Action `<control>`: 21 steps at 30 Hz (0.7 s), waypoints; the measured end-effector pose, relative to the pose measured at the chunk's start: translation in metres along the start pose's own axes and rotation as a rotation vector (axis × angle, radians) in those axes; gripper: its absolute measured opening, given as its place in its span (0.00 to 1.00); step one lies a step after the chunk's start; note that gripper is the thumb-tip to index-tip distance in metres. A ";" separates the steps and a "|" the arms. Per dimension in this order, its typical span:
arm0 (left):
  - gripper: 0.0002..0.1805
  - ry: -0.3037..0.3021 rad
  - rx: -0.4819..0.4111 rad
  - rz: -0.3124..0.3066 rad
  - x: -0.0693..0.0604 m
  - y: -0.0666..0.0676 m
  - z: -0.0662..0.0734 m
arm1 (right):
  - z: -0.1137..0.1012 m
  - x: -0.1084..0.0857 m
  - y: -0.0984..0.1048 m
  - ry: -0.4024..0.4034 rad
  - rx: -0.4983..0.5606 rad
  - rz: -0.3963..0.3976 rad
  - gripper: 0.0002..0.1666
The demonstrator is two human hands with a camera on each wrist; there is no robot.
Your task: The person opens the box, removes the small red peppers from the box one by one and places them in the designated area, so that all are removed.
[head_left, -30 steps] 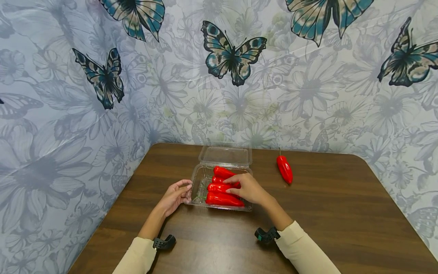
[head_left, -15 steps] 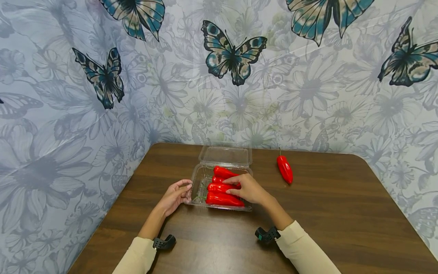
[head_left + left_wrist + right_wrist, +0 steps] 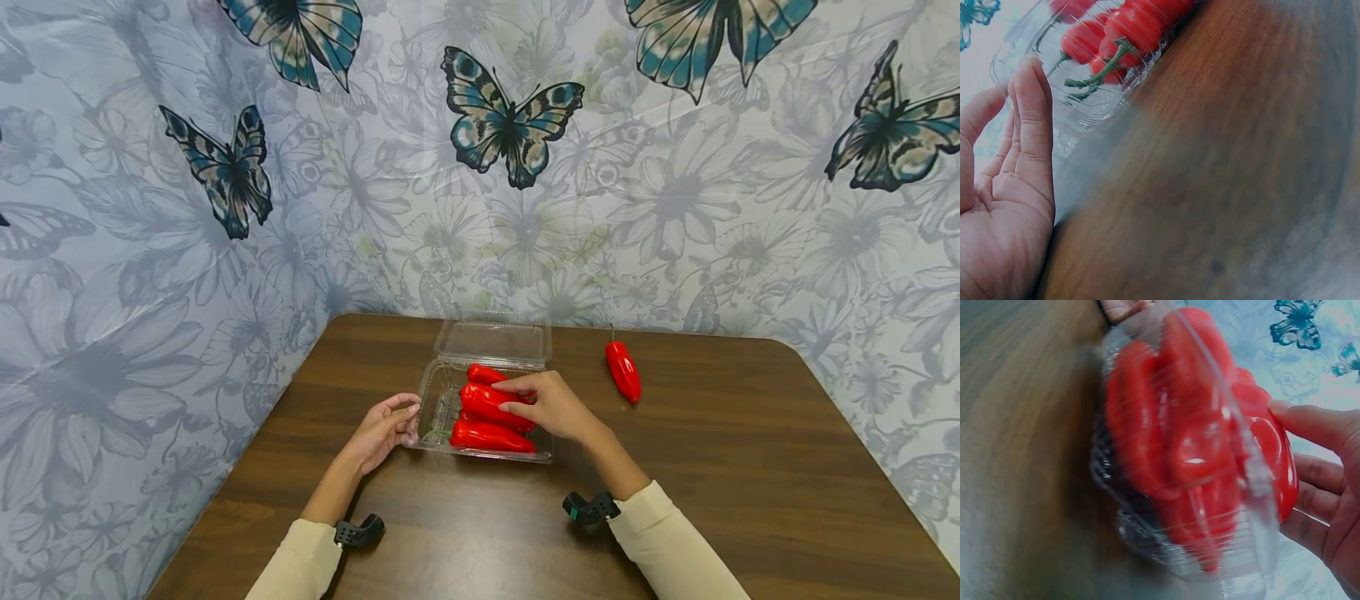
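Note:
A clear plastic clamshell container (image 3: pixel 426 423) holds several red peppers (image 3: pixel 491 436), some with green stems. My left hand (image 3: pixel 386 429) is at its left side, thumb and fingers pinching the rim, as the left wrist view shows. My right hand (image 3: pixel 557 407) grips one red pepper (image 3: pixel 483 398) between thumb and fingers, raised over the others inside the container. In the right wrist view, this gripped pepper (image 3: pixel 1275 456) stands just beyond the container's edge at the right, and the other peppers (image 3: pixel 1191 444) show through the clear wall.
Behind the container its hinged lid (image 3: pixel 493 340) stands open towards the wall. One loose red pepper (image 3: pixel 623 372) lies on the brown wooden table (image 3: pixel 712 467) to the right. A butterfly-patterned cloth (image 3: pixel 517 233) rises behind the table.
My right hand has lifted the gripped pepper slightly up and away from the row, showing a pepper beneath it. The left hand and the container have stayed in place.

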State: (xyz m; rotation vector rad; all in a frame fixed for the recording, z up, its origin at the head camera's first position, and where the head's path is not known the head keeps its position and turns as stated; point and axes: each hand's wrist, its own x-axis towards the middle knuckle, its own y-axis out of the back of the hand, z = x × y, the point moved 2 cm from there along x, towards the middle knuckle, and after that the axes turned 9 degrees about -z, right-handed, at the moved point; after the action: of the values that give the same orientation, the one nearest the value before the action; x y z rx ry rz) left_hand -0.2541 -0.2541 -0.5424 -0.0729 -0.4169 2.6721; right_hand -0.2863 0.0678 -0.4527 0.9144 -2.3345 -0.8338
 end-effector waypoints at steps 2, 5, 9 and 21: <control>0.12 0.001 0.010 -0.001 0.003 0.000 0.001 | -0.002 0.000 0.007 0.012 0.006 0.031 0.21; 0.13 0.019 0.015 0.006 0.004 0.001 0.001 | -0.003 -0.002 0.013 0.028 0.027 0.049 0.20; 0.12 0.031 0.014 0.000 -0.003 0.002 -0.003 | -0.006 -0.011 0.014 0.018 0.081 0.066 0.20; 0.08 0.007 0.008 -0.006 -0.001 0.001 0.000 | -0.020 -0.039 0.049 -0.043 0.125 0.231 0.19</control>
State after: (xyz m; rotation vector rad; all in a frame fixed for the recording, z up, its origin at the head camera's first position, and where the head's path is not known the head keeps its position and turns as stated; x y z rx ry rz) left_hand -0.2537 -0.2552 -0.5427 -0.0789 -0.4034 2.6665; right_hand -0.2692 0.1178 -0.4137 0.6634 -2.4936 -0.6255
